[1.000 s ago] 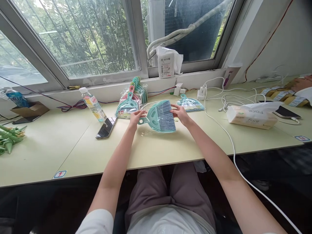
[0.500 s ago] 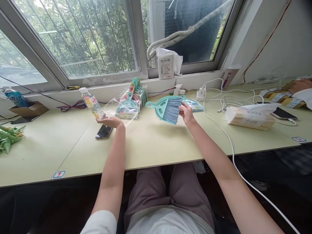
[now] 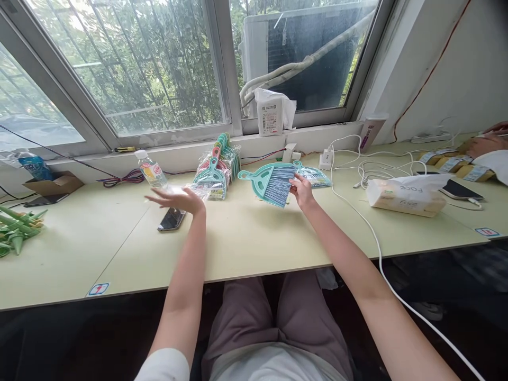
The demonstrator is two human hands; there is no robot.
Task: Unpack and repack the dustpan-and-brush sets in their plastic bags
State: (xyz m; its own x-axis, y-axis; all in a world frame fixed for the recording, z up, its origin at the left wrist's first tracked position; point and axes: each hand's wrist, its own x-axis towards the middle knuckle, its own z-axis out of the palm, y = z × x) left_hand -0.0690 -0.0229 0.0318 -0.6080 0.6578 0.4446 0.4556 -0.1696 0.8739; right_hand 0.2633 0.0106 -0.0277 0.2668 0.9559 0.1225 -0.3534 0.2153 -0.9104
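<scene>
My right hand (image 3: 303, 191) pinches the bristle end of a mint-green mini dustpan and brush set (image 3: 262, 182), held above the table with its looped handle pointing left. My left hand (image 3: 178, 200) is palm up with its fingers stretched apart, above a black phone (image 3: 171, 219). Clear plastic film (image 3: 200, 191) shows behind that hand; whether the two touch I cannot tell. A drink bottle (image 3: 151, 170) stands just beyond the fingers. Wrapped dustpan sets (image 3: 212, 177) in green and pink are piled by the window, and another wrapped set (image 3: 313, 174) lies behind my right hand.
A tissue pack (image 3: 407, 196) and tangled white cables (image 3: 371, 166) lie to the right, with a white cord (image 3: 371, 227) running over the table edge. At far right is another person's hand (image 3: 490, 143). Green pointed pieces (image 3: 19, 227) and a cardboard box (image 3: 55, 182) are left.
My left hand's fingers have spread from a cupped pose, and it no longer holds crumpled clear plastic. My right hand keeps the dustpan set in nearly the same place. The view has tilted slightly.
</scene>
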